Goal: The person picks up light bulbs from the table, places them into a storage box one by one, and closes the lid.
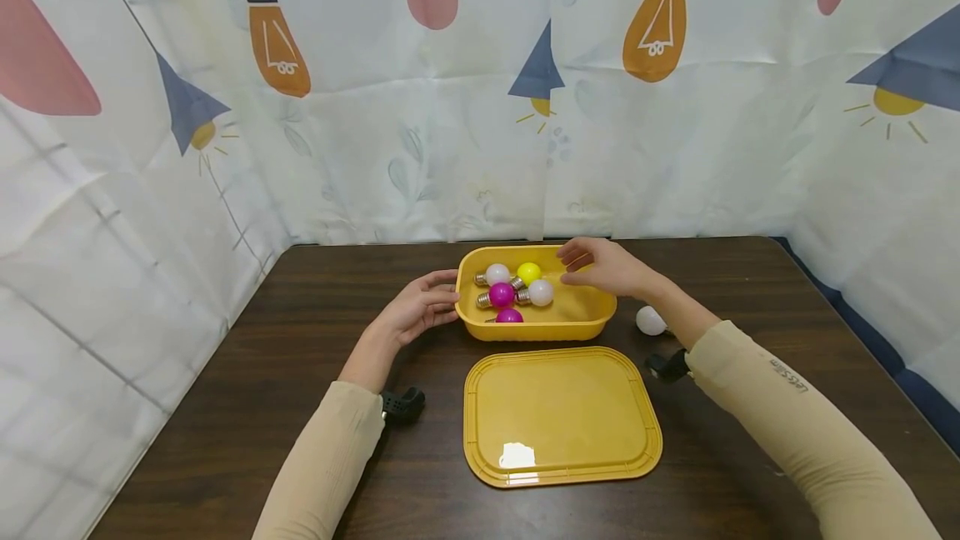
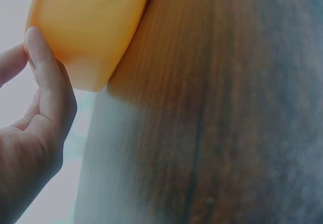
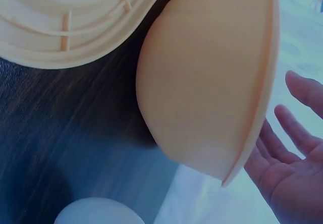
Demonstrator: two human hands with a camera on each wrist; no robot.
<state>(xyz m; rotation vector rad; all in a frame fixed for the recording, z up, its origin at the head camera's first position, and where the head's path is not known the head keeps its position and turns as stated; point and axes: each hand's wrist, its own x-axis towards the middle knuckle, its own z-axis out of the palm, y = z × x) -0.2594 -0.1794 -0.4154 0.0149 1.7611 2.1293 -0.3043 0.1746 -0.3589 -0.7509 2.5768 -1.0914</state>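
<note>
A yellow plastic box (image 1: 536, 330) stands on the table with several small light bulbs in its left half. They are white (image 1: 541, 292), magenta (image 1: 502, 295) and yellow (image 1: 528, 273), with metal screw bases. At the box's left end, my left hand (image 1: 420, 305) holds the rim, fingers against the outer wall in the left wrist view. Over the right end hovers my right hand (image 1: 606, 267), its fingers parted with nothing between them. One white bulb (image 1: 650, 321) lies outside on the table, beneath the right forearm, which partly covers it.
In front of the box a yellow lid (image 1: 562, 419) lies flat on the dark wooden table (image 1: 225, 407). White patterned curtains (image 1: 465, 148) hang behind and at both sides. Black bands with small devices (image 1: 402, 404) are worn on both wrists.
</note>
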